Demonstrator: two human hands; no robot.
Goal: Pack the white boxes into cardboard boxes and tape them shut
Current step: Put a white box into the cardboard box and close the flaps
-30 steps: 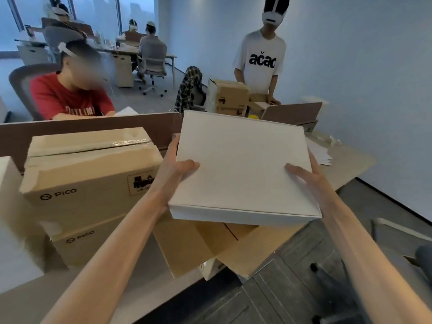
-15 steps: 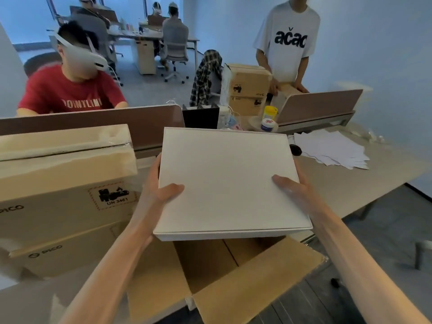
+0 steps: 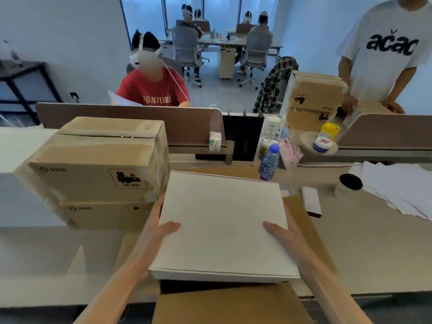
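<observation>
Head view: where is the flat white cardboard box (image 3: 222,220)?

— Held level above the open brown cardboard carton (image 3: 233,305) at the near desk edge.

— Fingers?

— The left hand (image 3: 159,228) grips its left edge, thumb on top. The right hand (image 3: 287,232) grips the right edge likewise. Two taped brown cartons (image 3: 98,164) sit stacked at left.

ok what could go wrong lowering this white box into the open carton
1. The white box looks about as wide as the open carton, so a corner may catch on the right flap and jam tilted.
2. The left hand and right hand hold its sides; fingers could get pinched against the carton walls.
</observation>
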